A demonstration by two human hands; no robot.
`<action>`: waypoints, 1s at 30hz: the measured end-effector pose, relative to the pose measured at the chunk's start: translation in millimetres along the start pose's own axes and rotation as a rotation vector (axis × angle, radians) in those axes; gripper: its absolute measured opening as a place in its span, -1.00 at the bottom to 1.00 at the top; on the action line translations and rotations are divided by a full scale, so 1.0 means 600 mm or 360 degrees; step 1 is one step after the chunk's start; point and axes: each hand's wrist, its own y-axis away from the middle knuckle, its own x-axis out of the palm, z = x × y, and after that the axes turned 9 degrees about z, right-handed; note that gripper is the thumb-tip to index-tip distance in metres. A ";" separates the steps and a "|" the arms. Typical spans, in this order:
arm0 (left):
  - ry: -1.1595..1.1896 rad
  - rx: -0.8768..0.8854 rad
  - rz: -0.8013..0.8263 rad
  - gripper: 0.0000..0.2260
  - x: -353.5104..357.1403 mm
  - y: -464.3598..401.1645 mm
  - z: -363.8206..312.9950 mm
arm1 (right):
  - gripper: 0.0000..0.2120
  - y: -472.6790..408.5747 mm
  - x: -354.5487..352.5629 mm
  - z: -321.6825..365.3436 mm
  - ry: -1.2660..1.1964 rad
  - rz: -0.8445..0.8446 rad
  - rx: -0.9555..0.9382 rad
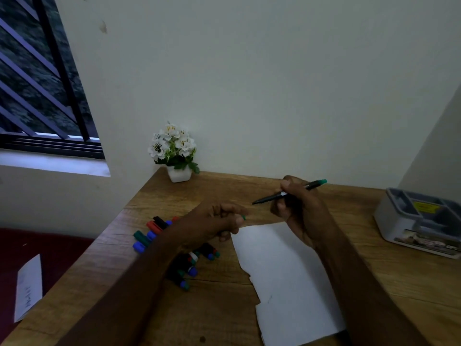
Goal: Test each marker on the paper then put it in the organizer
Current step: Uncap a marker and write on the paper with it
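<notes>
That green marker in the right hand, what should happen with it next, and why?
Probably lower the green marker so its tip touches the paper. The right hand holds it uncapped above the sheet, while the left hand seems to hold its cap.

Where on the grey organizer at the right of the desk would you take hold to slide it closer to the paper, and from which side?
Grip the organizer by its left end wall, coming from the paper side. That wall faces the hands, stands clear of other things, and its open top rim lets fingers hook over it. The right hand is nearer, but holds a green marker.
</notes>
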 end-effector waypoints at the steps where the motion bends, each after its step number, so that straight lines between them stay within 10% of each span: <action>1: -0.0146 -0.0004 -0.0135 -0.84 -0.004 -0.005 0.002 | -0.83 0.000 -0.003 -0.002 -0.0021 0.0000 -0.0005; 7: -0.0862 0.0018 -0.0327 -0.91 -0.031 -0.032 0.010 | -0.75 0.000 -0.007 -0.027 0.0237 -0.0162 0.0104; 15: -0.1261 -0.0163 -0.0180 -0.80 -0.045 -0.067 0.031 | -0.79 0.051 0.007 -0.034 0.1536 -0.0372 0.0047; 24: -0.1224 -0.0190 -0.0063 -0.63 -0.043 -0.060 0.041 | -0.83 0.091 -0.018 -0.044 0.1080 -0.0126 0.0213; 30: -0.1474 -0.0464 -0.0092 -0.52 -0.046 -0.053 0.042 | -0.89 0.079 -0.011 -0.032 0.1660 -0.0050 0.0271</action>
